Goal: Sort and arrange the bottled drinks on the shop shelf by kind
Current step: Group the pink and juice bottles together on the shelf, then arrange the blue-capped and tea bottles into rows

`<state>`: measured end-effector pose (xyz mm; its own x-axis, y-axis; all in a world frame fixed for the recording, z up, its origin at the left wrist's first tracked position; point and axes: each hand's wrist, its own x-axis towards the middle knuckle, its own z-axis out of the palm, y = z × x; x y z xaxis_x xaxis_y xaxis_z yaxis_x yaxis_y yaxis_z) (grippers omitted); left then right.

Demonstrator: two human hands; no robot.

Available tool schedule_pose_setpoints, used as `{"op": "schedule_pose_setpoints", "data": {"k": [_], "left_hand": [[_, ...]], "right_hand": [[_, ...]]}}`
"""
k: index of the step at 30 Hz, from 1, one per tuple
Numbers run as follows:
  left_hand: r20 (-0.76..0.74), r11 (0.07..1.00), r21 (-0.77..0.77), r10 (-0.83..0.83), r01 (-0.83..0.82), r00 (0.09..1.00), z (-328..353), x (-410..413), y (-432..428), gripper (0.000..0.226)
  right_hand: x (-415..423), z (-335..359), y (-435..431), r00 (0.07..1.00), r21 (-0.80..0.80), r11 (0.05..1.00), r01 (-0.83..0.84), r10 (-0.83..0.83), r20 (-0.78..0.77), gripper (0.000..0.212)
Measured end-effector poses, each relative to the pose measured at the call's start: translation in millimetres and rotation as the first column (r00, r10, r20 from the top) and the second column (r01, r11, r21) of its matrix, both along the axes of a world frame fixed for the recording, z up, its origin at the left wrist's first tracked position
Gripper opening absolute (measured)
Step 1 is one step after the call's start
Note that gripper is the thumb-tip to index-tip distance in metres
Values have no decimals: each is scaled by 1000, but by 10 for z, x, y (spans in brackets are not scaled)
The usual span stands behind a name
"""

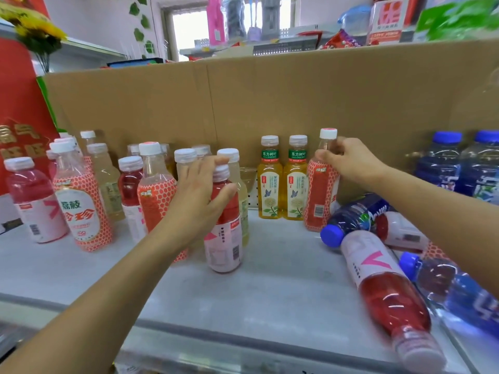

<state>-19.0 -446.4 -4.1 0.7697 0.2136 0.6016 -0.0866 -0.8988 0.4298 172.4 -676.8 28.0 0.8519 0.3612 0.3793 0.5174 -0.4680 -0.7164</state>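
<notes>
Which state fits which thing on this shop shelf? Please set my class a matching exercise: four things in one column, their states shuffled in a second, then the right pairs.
Things
1. left hand
2. right hand
3. yellow tea bottles
4. front red bottle

States
A. lies on its side on the shelf
B. grips the neck of the honeycomb bottle
C. stand upright, side by side
D. grips the top of the upright red bottle

Pairs: 1-D, 2-B, 3-C, 4-A
</notes>
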Motion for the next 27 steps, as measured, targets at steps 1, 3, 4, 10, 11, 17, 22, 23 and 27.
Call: {"op": "schedule_pose_setpoints", "data": {"k": [1,3,4,10,11,17,22,23,27], "left_hand": [[9,1000,2,11,-12,1000,-8,-3,-12,48],[18,999,-8,47,-47,999,-14,-8,-53,48],[20,997,-13,71,-71,997,-19,-12,-74,48],[319,897,421,-4,-137,948,-242,-43,-597,44],[226,918,396,-87,-10,970,-283,-43,-750,43],[-292,940,19,-320,340,902,-618,109,-1490,43],[-446,633,524,-365,570,817,-619,177,-1733,87],[-444,578,575,-374,579,814,-575,215,-1738,86],[-393,463,674,-434,575,811,-518,272,-1725,82]], "right_hand": [[13,-3,7,999,19,1000,8,-7,-37,37],[9,4,25,997,23,1000,16,-14,-78,41],[2,13,28,996,14,1000,21,-19,-85,42],[-180,-47,-196,1000,-131,991,-14,10,-29,60],[-239,-75,-301,999,-168,986,-26,30,22,57],[-640,-274,-1034,961,-508,848,-149,246,129,43],[-703,-406,-1336,954,-634,765,-117,264,144,45],[-684,-421,-1347,953,-630,766,-128,271,134,43],[-605,-447,-1346,952,-627,766,-142,279,125,40]]}}
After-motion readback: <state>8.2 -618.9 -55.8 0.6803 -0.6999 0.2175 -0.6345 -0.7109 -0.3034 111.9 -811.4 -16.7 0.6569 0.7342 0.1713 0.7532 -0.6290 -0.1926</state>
